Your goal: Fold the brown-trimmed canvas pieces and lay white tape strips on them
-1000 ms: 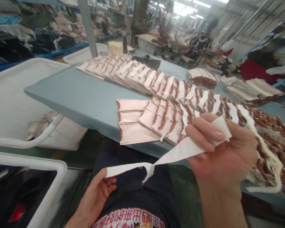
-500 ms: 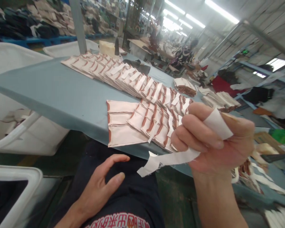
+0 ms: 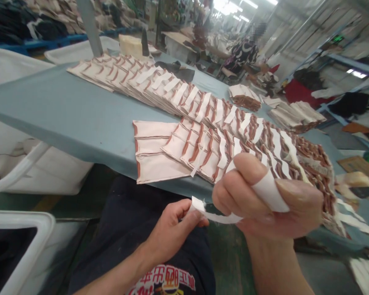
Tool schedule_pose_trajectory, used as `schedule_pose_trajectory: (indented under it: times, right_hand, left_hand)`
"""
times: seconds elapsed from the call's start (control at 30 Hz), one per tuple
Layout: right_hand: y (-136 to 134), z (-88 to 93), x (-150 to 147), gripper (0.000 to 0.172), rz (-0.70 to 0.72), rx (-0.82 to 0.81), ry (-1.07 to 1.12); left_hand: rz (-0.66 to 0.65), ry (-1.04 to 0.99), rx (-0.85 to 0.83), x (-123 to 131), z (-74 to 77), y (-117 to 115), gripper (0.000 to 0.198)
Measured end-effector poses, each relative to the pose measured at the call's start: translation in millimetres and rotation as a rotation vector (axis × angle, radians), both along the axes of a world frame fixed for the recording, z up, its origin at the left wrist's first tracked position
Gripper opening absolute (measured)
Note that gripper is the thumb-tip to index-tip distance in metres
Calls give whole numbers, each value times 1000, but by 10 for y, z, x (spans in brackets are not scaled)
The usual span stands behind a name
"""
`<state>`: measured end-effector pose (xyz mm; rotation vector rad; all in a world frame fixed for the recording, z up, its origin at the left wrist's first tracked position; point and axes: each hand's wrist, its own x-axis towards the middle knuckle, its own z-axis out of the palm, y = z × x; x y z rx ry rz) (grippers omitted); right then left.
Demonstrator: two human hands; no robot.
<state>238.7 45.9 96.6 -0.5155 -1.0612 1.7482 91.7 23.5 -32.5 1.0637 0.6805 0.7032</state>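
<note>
A white strip (image 3: 223, 218) runs between a worker's two bare hands above the lap, at the near edge of a blue-covered bench (image 3: 64, 106). The left hand (image 3: 176, 227) has its grip pinched on the strip's end between thumb and fingers, where loose threads show; the right hand (image 3: 261, 200) is clenched on the same strip, part of which wraps across its fingers. Just beyond, a short row of pale panels (image 3: 158, 168) with brown edges overlaps along the bench, and a longer row (image 3: 110, 73) lies behind it, with loose white bands (image 3: 222, 149) resting across many of the pieces. A white bin (image 3: 57, 176) stands at left, and a person in patterned clothing (image 3: 240, 53) is in the background. The likeliest trouble is the frayed end: a hard pull between the hands could draw out more threads or slip it from the left pinch. The turn around the right fingers might also twist or snag if tugged at an angle, and a low sweep of the right forearm or knuckles could shift the nearby panels and bands out of line.
</note>
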Motion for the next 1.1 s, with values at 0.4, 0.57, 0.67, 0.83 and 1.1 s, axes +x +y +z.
schedule_pose_trajectory:
  times: [0.4, 0.57, 0.67, 0.83, 1.1]
  right_hand:
    - [-921, -698, 224, 59, -174, -422, -192]
    - [-903, -1249, 30, 54, -328, -455, -99]
    - [-806, -1407, -59, 44, -529, -418, -359]
    - [-663, -1416, -71, 51, -427, -286, -537]
    - [-624, -1322, -16, 55, -218, -111, -555]
  left_hand:
    - [352, 316, 461, -246, -19, 3, 26]
    - [373, 399, 645, -275, -22, 74, 25]
    - [354, 410, 678, -271, -15, 87, 25]
    - [298, 390, 804, -303, 10, 93, 22]
    - [232, 353, 720, -313, -27, 98, 21]
